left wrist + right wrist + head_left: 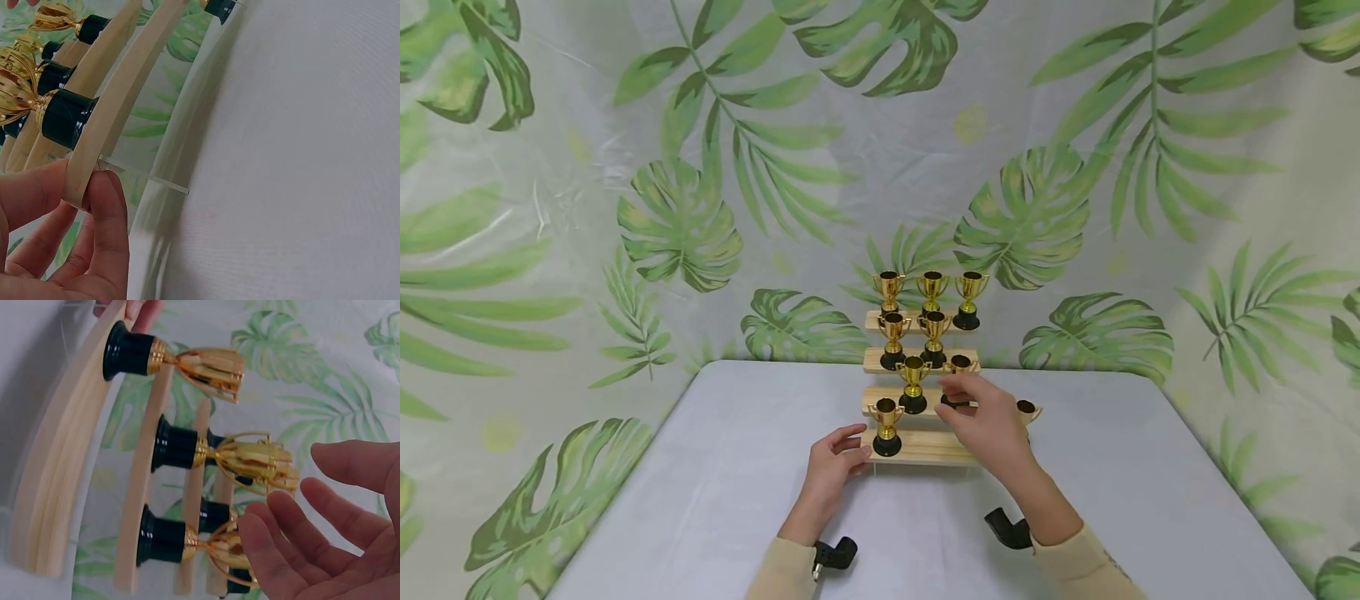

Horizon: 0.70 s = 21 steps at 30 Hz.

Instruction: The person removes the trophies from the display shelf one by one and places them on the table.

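Note:
A stepped wooden rack (925, 454) holds small gold trophy cups on black bases. My left hand (835, 458) grips the left end of its lowest board (119, 94) between thumb and fingers, as the left wrist view shows. Just beside that grip stands a trophy (887, 429). My right hand (988, 421) is beside the right-hand trophy (187, 540) on the second board up, its fingertips overlapping that cup in the right wrist view. Thumb and fingers are apart with nothing between them. Another trophy (219, 453) stands to the left on the same board.
Two trophies stand on the third board up, and three on the top board (943, 327). Past my right hand, one more trophy (1027, 409) shows partly hidden to the right of the rack. A white-covered table (737, 467) lies below, with a leaf-patterned curtain (895, 150) behind.

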{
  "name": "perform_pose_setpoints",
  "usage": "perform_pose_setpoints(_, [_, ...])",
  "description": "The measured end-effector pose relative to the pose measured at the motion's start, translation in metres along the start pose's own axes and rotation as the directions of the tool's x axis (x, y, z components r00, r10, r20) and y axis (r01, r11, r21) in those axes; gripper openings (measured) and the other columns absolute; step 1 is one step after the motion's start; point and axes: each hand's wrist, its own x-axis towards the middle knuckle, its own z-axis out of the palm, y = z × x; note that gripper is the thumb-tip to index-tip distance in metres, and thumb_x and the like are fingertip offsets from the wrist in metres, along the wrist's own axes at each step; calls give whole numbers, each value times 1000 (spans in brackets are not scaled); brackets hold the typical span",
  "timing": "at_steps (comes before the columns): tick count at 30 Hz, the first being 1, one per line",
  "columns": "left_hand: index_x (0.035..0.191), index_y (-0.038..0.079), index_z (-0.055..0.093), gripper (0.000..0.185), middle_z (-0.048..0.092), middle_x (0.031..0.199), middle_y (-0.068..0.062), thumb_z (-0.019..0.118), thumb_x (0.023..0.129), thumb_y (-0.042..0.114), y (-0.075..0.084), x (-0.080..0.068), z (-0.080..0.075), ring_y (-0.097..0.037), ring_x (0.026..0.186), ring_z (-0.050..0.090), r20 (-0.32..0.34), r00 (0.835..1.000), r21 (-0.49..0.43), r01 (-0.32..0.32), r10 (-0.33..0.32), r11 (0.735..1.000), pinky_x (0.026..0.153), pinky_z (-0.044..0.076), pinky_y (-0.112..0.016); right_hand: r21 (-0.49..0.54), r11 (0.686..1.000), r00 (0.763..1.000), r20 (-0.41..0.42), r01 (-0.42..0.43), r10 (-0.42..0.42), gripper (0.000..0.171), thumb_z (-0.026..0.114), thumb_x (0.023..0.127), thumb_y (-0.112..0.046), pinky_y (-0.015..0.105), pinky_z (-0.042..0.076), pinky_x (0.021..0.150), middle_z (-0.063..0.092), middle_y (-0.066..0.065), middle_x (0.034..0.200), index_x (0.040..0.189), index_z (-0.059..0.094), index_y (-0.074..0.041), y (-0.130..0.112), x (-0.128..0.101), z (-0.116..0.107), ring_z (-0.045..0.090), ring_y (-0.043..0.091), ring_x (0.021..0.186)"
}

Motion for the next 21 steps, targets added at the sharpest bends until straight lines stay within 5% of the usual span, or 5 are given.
perform_pose_setpoints(21, [130,1,65,44,62,116,-22,75,87,-1,-1,2,1,-20,87,66,-7,1000,-14,1,-1,1000,77,60,-35,50,996,995,77,-72,68,35,83,85,-11,33,59,82,70,7,105,119,73,-11,-5,12,39,68,24,97])
